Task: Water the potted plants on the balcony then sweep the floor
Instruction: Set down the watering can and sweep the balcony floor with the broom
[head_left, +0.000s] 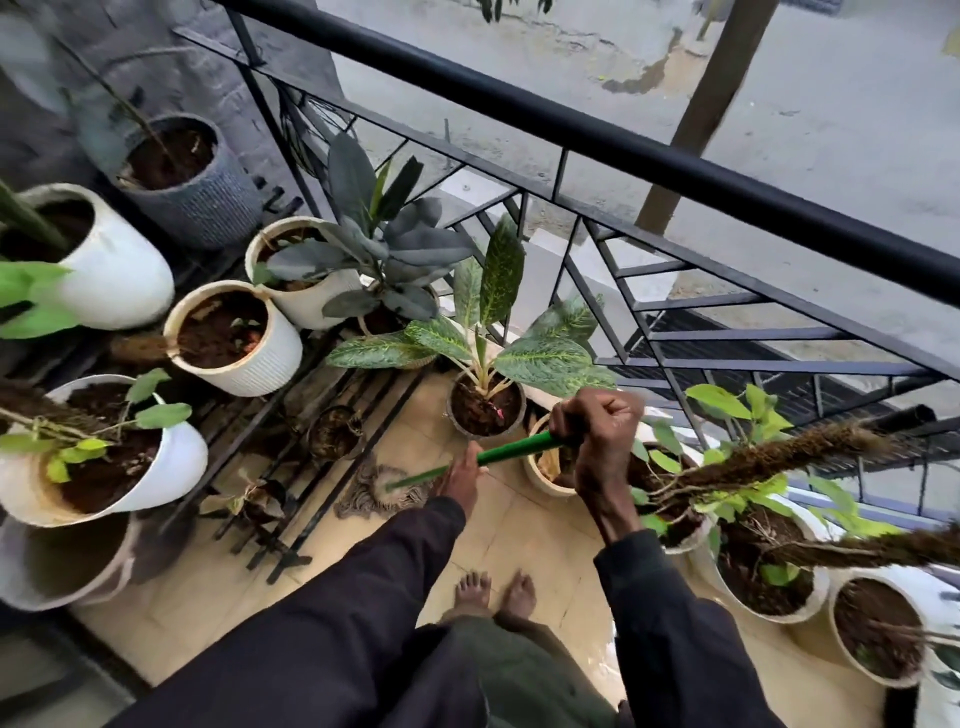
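I hold a green mop handle (511, 451) in both hands. My right hand (597, 431) grips its upper end in a fist. My left hand (462, 480) holds it lower down, near the floor. The stringy grey-brown mop head (371, 496) lies on the beige tiled floor (524, 535) beside a black metal plant stand (291, 467). A small pot with a speckled green plant (485, 410) stands just beyond the handle. Several white pots with soil sit on the stand at the left, among them a ribbed one (244, 358).
A black balcony railing (623, 145) runs from top left to right. More white pots (769, 582) with leafy plants and mossy poles line the right side. My bare feet (496, 595) stand on the tiles. An empty grey pot (62, 561) sits at lower left.
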